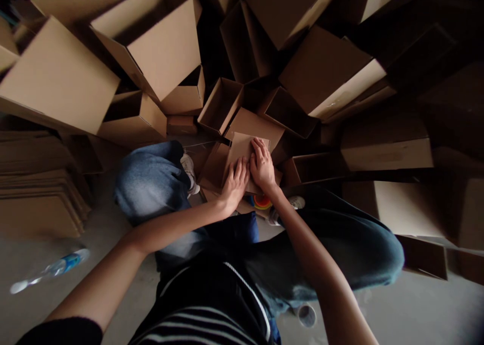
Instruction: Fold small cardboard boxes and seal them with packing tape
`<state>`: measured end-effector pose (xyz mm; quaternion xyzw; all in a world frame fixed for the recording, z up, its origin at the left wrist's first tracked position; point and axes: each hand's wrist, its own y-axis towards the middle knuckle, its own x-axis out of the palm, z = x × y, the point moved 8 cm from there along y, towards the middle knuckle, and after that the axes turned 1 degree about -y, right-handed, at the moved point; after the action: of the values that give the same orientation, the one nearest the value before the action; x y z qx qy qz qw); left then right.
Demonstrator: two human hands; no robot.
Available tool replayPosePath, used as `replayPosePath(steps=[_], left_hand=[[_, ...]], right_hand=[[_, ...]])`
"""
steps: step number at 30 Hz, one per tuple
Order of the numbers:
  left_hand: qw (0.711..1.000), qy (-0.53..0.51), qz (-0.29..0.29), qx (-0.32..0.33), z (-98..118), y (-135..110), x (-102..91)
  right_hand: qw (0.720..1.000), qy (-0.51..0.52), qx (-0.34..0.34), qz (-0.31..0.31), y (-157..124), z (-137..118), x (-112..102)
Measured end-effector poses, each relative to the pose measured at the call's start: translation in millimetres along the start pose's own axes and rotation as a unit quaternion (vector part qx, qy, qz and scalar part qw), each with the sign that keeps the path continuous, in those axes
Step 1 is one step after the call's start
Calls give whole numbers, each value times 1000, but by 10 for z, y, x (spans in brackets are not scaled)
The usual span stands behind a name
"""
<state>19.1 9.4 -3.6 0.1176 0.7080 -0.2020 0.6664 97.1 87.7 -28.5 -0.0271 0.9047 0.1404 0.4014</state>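
A small cardboard box (241,144) sits between my feet, its top panel facing up. My left hand (236,182) lies flat on the near left part of that panel, fingers stretched forward. Beside it, my right hand (261,164) presses on the right side of the panel with its fingers extended and close together. Neither hand is wrapped around anything. Just below the box, a round orange and yellow ring (262,202) shows, partly covered by the box and my right wrist; its kind is unclear.
Open cardboard boxes (162,47) are piled ahead and to the right. Flat cardboard sheets (41,204) are stacked at the left. A plastic bottle (68,262) lies on the floor at left, and a cup-like round thing (306,315) is by my right leg.
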Motion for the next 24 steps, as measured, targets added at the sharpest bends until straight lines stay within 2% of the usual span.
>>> replayPosePath(steps=[6, 14, 19, 24], left_hand=[[999, 29, -15, 7, 21, -4, -25], [1000, -2, -11, 0, 10, 3, -7], [999, 13, -30, -1, 19, 15, -9], [999, -23, -26, -23, 4, 26, -14]], right_hand=[[1000, -5, -5, 6, 0, -6, -6], [1000, -6, -5, 5, 4, 3, 0], [1000, -3, 0, 0, 8, 13, -1], [1000, -6, -2, -2, 19, 21, -14]])
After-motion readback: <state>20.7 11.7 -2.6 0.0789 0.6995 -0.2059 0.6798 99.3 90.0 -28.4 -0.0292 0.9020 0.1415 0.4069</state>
